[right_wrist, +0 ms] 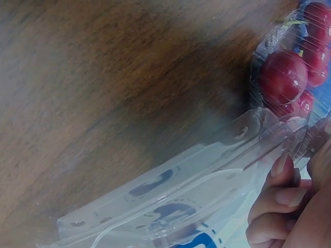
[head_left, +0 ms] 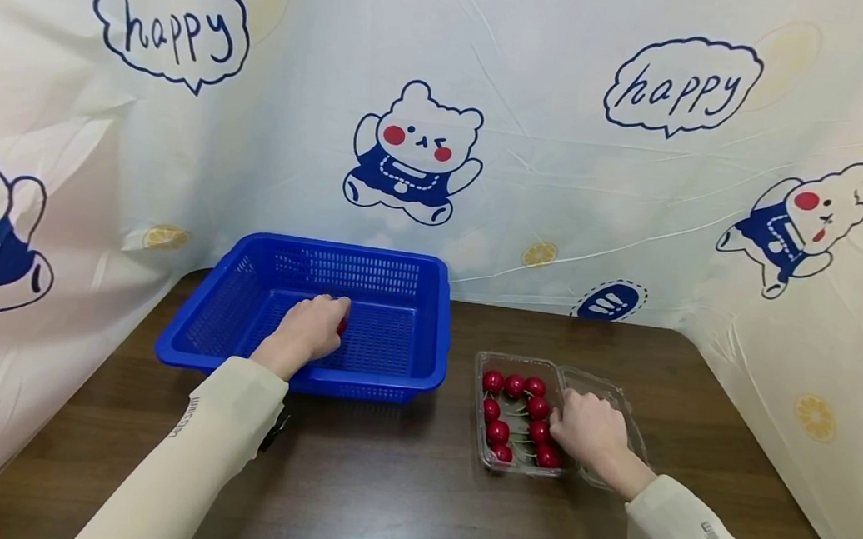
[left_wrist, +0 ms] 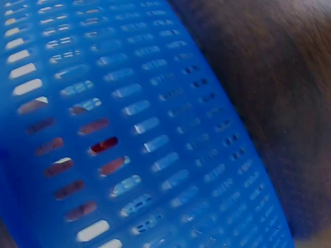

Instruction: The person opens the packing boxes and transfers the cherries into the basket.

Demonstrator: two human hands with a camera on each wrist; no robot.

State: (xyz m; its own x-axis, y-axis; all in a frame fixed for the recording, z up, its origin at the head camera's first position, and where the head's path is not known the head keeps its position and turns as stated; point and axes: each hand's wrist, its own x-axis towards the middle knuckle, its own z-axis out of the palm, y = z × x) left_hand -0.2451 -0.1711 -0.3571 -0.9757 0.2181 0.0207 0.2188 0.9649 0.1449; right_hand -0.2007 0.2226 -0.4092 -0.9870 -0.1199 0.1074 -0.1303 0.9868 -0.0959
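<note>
The left hand (head_left: pixel 310 328) mostly hides a cherry (head_left: pixel 341 327), and the left wrist view crops the blue basket (head_left: pixel 364 379).

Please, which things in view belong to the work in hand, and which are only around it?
In the work:
left hand, holding a red cherry inside the blue basket
right hand, at the clear container
cherries inside that container

Only around:
wooden table, underneath
printed cloth, behind the table

Dk brn tbl (head_left: pixel 401 484): blue basket (head_left: pixel 377 345) on L, clr box (head_left: pixel 509 407) on R.
</note>
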